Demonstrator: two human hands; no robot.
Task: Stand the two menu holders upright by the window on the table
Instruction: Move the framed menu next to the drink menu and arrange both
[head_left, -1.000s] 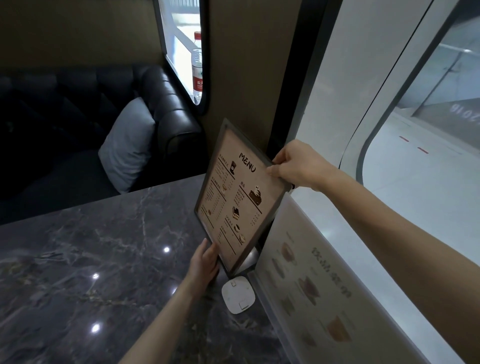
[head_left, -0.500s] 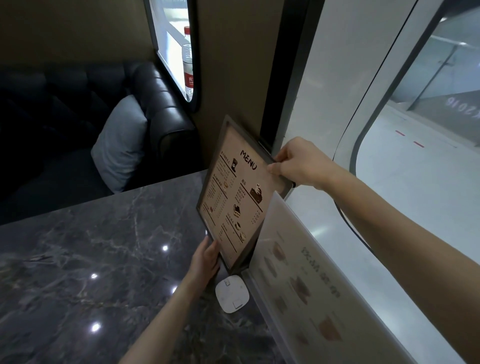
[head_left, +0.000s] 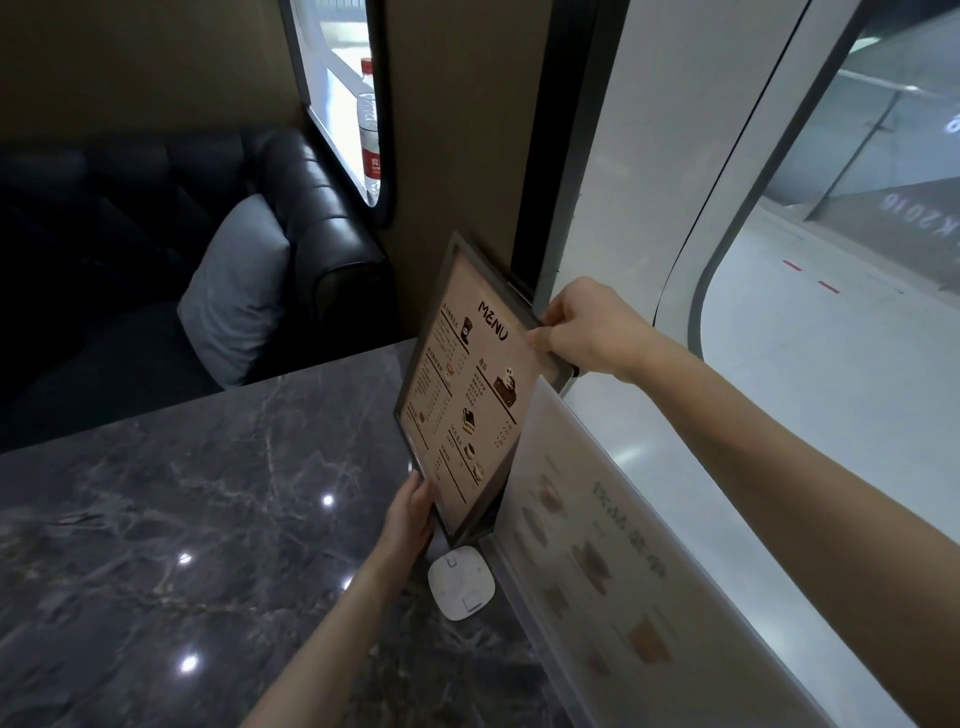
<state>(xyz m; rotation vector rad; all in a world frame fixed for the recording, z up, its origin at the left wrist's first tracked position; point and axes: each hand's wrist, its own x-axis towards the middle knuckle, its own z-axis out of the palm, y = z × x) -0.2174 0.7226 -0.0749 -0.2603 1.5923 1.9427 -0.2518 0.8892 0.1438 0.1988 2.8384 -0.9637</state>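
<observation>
A dark-framed menu holder (head_left: 467, 395) headed "MENU" is upright at the window side of the dark marble table (head_left: 182, 545), tilted a little. My right hand (head_left: 587, 332) pinches its top right corner. My left hand (head_left: 410, 514) grips its lower left edge near the table top. A second, clear acrylic menu holder (head_left: 597, 545) with pale drink pictures stands on edge along the window (head_left: 831, 364), just right of the first and overlapping its lower right corner.
A small white square device (head_left: 461, 583) lies on the table below the framed menu. Beyond the table's far edge is a black leather sofa (head_left: 311, 218) with a grey cushion (head_left: 239, 291). A water bottle (head_left: 370, 130) stands on a far window ledge.
The framed menu holder has shifted slightly toward the window and sits a bit more upright. Both hands keep their grip in the same places.
</observation>
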